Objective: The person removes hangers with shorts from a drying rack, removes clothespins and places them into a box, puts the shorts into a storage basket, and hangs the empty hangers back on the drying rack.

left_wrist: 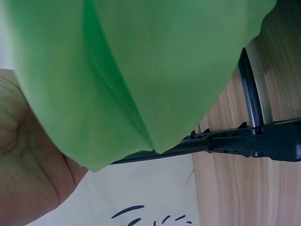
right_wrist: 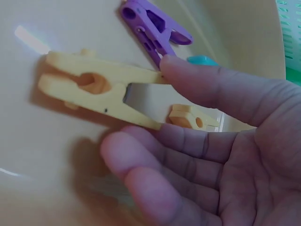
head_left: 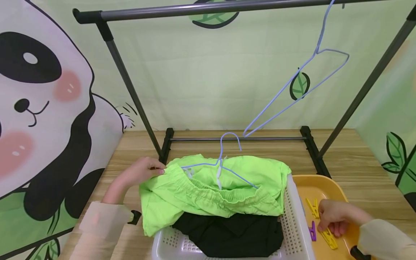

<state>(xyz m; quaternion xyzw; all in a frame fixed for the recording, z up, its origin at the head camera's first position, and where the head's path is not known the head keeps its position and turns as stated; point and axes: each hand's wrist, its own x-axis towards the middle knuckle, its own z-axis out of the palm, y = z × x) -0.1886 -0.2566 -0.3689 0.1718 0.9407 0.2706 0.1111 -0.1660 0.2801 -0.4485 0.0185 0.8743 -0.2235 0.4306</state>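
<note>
My left hand (head_left: 141, 171) pinches the left end of the waistband of bright green shorts (head_left: 211, 202), which lie over a white basket. Inside the waist sits a blue wire hanger (head_left: 221, 148), hook up, its lower part hidden by the fabric. In the left wrist view the green fabric (left_wrist: 141, 84) hangs in front of the palm. Over a yellow basin (head_left: 336, 187) my right hand (head_left: 339, 215) holds a yellow clothespin (right_wrist: 80, 89) by its handle ends, between thumb and forefinger. Beside it lie a purple clothespin (right_wrist: 153, 30) and another yellow clothespin (right_wrist: 188, 117).
A dark clothes rack (head_left: 182, 11) stands behind the basket (head_left: 295, 220), with a bare blue hanger (head_left: 279, 92) on its top bar. Black cloth (head_left: 234, 234) lies in the basket below the shorts. The basin adjoins the basket's right side on the wooden table (head_left: 354, 162).
</note>
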